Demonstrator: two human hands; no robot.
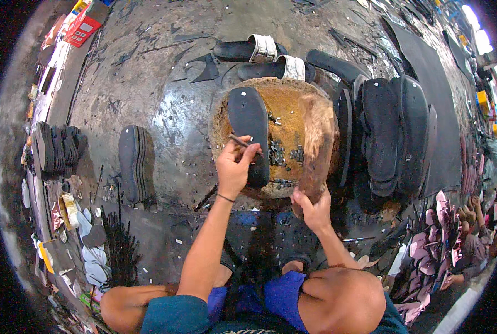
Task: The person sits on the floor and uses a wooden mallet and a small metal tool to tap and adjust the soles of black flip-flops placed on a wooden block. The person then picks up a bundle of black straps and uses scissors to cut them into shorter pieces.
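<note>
My left hand (234, 167) is closed on a thin dark rod-shaped punch (239, 141), held over a black sandal sole (248, 114). The sole lies on the left part of a round wooden block (284, 111), with a small white spot near its far end. My right hand (314, 210) grips the narrow end of a rough wooden mallet (317, 139), whose thick end extends away over the right of the block. Many small black cut-out bits (279, 155) are scattered on the block between sole and mallet.
Stacks of black soles stand at right (383, 128), left (134, 161) and far left (59, 147). Two sandals with white straps (264, 49) lie beyond the block. Pink soles (432, 239) heap at lower right. A red box (84, 28) sits at far left; rubber scraps litter the floor.
</note>
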